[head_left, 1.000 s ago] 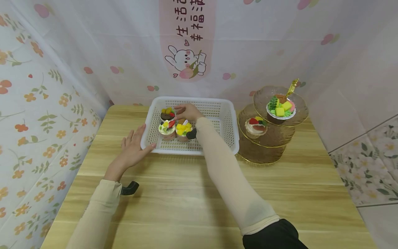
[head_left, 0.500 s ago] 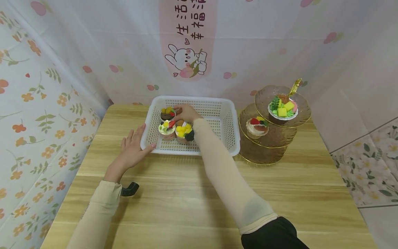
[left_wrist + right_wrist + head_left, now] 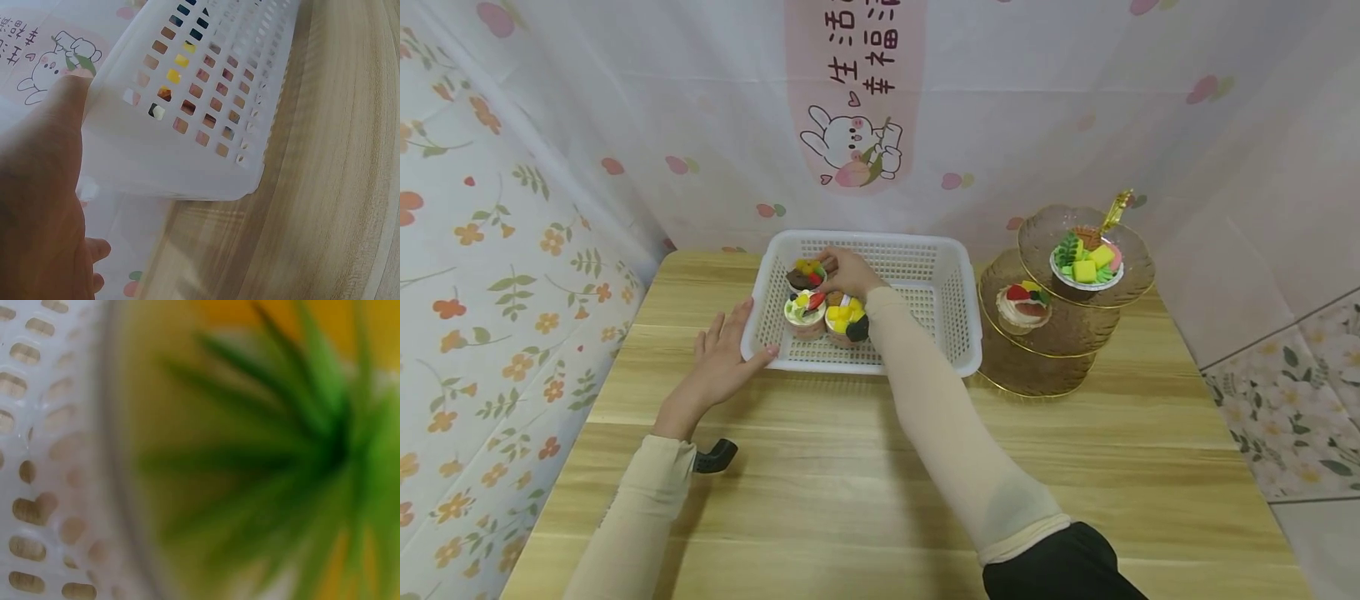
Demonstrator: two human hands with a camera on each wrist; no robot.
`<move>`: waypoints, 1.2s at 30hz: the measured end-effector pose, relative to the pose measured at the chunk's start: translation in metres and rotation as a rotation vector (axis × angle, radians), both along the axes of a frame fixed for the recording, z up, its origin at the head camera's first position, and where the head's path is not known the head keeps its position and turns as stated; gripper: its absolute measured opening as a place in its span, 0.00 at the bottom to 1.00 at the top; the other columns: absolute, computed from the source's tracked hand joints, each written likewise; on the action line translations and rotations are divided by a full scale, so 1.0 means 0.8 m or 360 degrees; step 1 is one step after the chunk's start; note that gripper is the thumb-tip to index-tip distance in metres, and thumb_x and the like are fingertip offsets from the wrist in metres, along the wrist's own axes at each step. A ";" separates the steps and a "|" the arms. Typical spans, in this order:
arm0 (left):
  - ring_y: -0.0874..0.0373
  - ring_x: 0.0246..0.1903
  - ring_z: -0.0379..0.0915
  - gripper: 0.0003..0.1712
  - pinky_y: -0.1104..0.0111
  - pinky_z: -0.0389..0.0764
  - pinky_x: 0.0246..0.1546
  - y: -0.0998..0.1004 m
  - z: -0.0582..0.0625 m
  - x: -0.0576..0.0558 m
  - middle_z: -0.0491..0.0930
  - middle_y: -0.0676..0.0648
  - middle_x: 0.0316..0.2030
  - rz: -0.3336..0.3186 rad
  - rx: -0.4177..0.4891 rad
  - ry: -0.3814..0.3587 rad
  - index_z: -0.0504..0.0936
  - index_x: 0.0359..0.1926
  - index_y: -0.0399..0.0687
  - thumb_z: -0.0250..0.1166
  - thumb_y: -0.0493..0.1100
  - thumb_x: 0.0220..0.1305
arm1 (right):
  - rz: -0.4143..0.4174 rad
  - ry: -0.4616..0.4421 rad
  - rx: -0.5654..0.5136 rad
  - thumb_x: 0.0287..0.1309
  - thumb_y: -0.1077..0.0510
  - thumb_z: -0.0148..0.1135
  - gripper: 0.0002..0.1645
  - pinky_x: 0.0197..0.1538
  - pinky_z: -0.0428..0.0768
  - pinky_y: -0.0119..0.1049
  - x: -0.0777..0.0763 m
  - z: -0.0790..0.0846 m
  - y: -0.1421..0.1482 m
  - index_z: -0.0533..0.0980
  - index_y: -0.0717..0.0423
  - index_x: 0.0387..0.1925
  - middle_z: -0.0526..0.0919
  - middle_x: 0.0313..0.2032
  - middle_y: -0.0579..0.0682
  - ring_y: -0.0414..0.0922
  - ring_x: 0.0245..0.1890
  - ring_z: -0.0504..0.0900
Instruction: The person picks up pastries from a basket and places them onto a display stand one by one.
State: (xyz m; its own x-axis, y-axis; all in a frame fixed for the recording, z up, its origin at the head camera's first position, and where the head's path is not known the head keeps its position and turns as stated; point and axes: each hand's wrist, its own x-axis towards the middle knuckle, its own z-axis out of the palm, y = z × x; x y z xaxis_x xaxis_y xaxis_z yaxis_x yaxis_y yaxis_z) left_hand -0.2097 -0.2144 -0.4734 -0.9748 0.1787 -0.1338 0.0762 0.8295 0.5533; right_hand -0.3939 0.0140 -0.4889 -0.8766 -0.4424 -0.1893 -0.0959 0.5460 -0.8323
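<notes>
A white plastic basket (image 3: 895, 367) stands on the table with several decorated cupcakes at its left end. My right hand (image 3: 853, 273) reaches inside and pinches the edge of a chocolate-topped cupcake (image 3: 801, 278) at the back left, which leans to one side. Just in front of it sit a cream cupcake (image 3: 805, 315) with red and yellow fruit and a cupcake with yellow cubes (image 3: 842, 320). The right wrist view is filled by blurred green spiky leaves (image 3: 312, 450) close to the lens. My left hand (image 3: 724, 357) rests against the basket's left side, thumb on its front corner.
Right of the basket stands a tiered stand of amber plates (image 3: 1037, 375) with gold rims. One cupcake (image 3: 1024, 307) sits on its middle tier and another, green and yellow cupcake (image 3: 1086, 260) on top. A printed curtain (image 3: 700, 100) hangs behind the wooden table (image 3: 820, 483).
The chocolate-topped cupcake has gone from upright to tilted in my right hand's fingers. My right hand has shifted slightly left; my left hand stays at the basket.
</notes>
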 end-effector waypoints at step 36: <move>0.30 0.77 0.24 0.54 0.31 0.28 0.69 0.002 -0.001 0.001 0.37 0.38 0.80 0.0022 -0.0014 -0.0001 0.29 0.79 0.59 0.49 0.71 0.68 | 0.0047 0.0042 0.0088 0.53 0.58 0.74 0.34 0.63 0.77 0.40 0.005 0.008 0.002 0.74 0.48 0.62 0.79 0.60 0.51 0.47 0.59 0.78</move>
